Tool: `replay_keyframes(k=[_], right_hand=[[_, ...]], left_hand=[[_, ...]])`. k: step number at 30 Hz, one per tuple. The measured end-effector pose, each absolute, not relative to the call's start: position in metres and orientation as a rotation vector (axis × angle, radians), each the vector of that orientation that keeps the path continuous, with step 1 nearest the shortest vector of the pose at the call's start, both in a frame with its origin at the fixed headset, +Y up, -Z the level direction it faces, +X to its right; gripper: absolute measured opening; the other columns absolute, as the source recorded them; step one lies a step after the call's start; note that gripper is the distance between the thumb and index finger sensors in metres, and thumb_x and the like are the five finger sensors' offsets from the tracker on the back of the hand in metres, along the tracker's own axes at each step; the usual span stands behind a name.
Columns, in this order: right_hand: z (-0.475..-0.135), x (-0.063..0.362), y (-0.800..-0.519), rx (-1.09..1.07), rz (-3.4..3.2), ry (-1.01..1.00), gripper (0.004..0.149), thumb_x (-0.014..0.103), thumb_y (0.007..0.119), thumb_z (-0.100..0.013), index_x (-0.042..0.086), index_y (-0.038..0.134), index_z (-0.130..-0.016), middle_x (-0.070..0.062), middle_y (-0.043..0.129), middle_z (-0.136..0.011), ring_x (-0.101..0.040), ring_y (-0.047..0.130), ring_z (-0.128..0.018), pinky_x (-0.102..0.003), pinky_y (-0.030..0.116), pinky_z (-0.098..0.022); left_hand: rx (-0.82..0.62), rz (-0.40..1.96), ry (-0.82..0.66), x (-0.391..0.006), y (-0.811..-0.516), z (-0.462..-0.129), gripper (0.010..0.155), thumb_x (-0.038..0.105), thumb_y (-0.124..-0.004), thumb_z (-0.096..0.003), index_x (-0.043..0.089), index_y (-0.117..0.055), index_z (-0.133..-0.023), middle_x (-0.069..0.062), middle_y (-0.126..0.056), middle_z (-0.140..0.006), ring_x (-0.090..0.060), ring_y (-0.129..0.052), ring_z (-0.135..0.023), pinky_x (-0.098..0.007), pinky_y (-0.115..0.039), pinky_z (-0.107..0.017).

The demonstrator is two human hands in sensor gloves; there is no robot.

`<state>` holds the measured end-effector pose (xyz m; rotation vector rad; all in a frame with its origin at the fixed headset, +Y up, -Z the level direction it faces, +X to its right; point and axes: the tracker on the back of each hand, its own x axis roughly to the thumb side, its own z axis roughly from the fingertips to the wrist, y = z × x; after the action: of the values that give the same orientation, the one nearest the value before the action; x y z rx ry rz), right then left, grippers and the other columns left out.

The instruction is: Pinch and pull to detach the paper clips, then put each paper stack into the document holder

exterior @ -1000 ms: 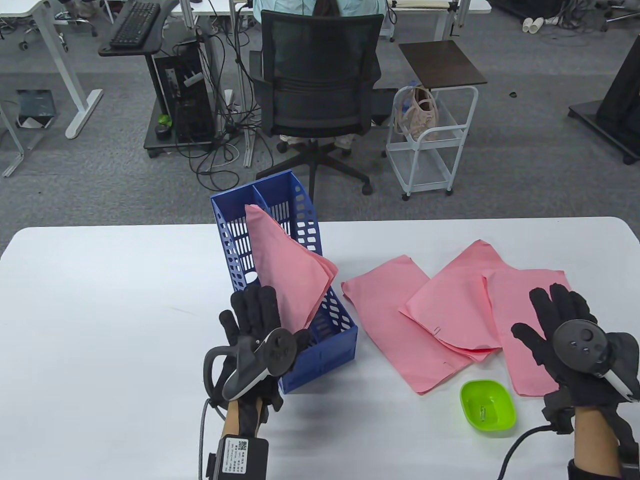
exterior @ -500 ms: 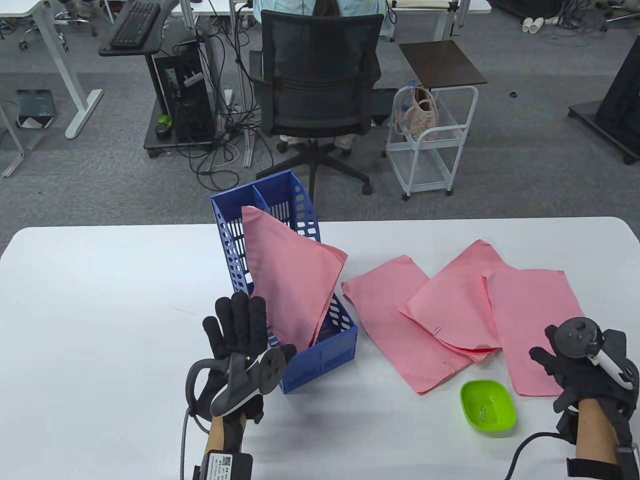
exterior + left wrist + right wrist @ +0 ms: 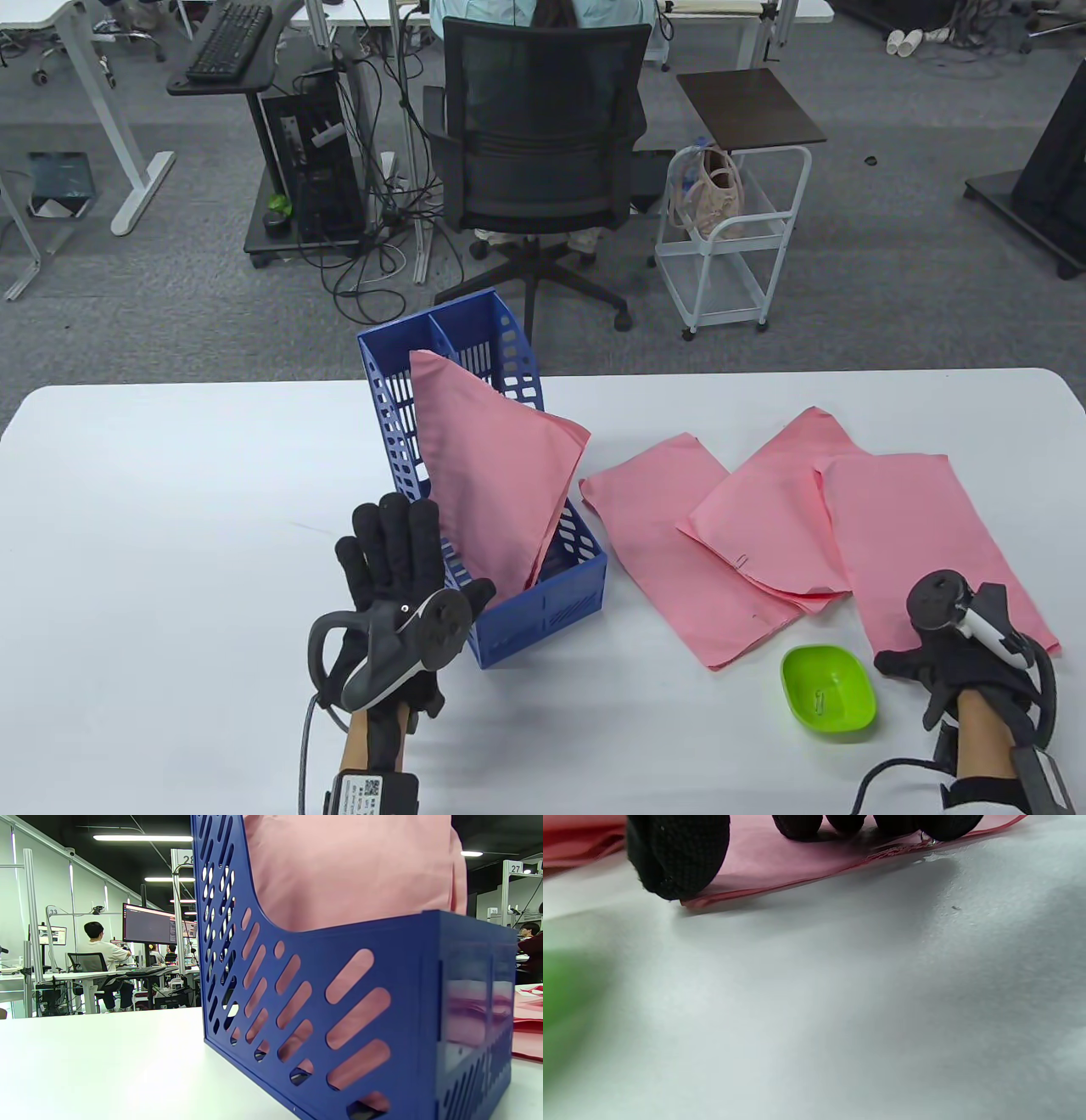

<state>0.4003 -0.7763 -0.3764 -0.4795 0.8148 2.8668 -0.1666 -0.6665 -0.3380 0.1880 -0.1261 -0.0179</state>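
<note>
A blue document holder (image 3: 543, 607) (image 3: 382, 1005) stands left of centre with one pink paper stack (image 3: 492, 475) (image 3: 348, 870) leaning in it. My left hand (image 3: 399, 552) is beside the holder's near left wall, fingers straight, holding nothing. Three more pink stacks lie flat on the table: a left one (image 3: 662, 543), a middle one (image 3: 764, 518) with a paper clip (image 3: 742, 559), and a right one (image 3: 908, 526) (image 3: 797, 857). My right hand (image 3: 959, 654) rests on the right stack's near end, its fingertips (image 3: 683, 853) pressing the paper beside a clip (image 3: 927, 838).
A small green bowl (image 3: 827, 689) with a loose clip in it sits near the front edge, just left of my right hand. Beyond the white table (image 3: 170, 509) are an office chair (image 3: 534, 144) and a white cart (image 3: 730, 246).
My right hand has drawn back toward the near edge, and the right stack has slid nearer with it. My left hand has pulled away from the stack in the holder, which leans further right.
</note>
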Motion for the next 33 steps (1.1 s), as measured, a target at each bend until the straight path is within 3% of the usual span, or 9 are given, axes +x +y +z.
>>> replay_keyframes(k=[13,23,28,33], right_hand=[[-0.374,0.393,-0.779,-0.496,2.934,0.687,0.076,0.045,0.065,-0.057,0.009,0.029,-0.113,-0.028,0.025,-0.12,-0.057,0.033,-0.109,-0.061,0.048,-0.078],[-0.385,0.394,-0.773,-0.569,3.027,0.671,0.054,0.034,0.064,-0.063,0.016,0.04,-0.108,-0.018,0.04,-0.118,-0.048,0.051,-0.106,-0.051,0.059,-0.075],[-0.389,0.404,-0.761,-0.574,3.017,0.562,0.047,0.031,0.068,-0.063,0.016,0.052,-0.103,-0.016,0.059,-0.111,-0.04,0.068,-0.1,-0.048,0.064,-0.072],[-0.388,0.407,-0.721,-0.573,3.075,0.39,0.045,0.03,0.069,-0.061,0.017,0.056,-0.102,-0.016,0.063,-0.109,-0.039,0.073,-0.097,-0.047,0.066,-0.07]], left_hand=[[0.18,-0.045,-0.151,-0.158,-0.669,-0.339,0.097,0.064,-0.034,-0.0511,0.0,0.005,-0.114,-0.031,0.002,-0.117,-0.059,0.001,-0.103,-0.07,-0.011,-0.072],[0.182,-0.052,-0.143,-0.158,-0.667,-0.338,0.097,0.064,-0.034,-0.0511,0.001,0.004,-0.114,-0.031,0.002,-0.117,-0.059,0.0,-0.103,-0.07,-0.012,-0.072],[0.192,-0.037,-0.14,-0.159,-0.664,-0.337,0.097,0.064,-0.035,-0.0512,0.001,0.004,-0.114,-0.03,0.001,-0.117,-0.059,-0.001,-0.104,-0.071,-0.013,-0.073],[0.205,-0.014,-0.139,-0.161,-0.659,-0.337,0.097,0.064,-0.035,-0.0513,0.002,0.003,-0.115,-0.029,0.001,-0.118,-0.059,-0.002,-0.105,-0.072,-0.014,-0.073]])
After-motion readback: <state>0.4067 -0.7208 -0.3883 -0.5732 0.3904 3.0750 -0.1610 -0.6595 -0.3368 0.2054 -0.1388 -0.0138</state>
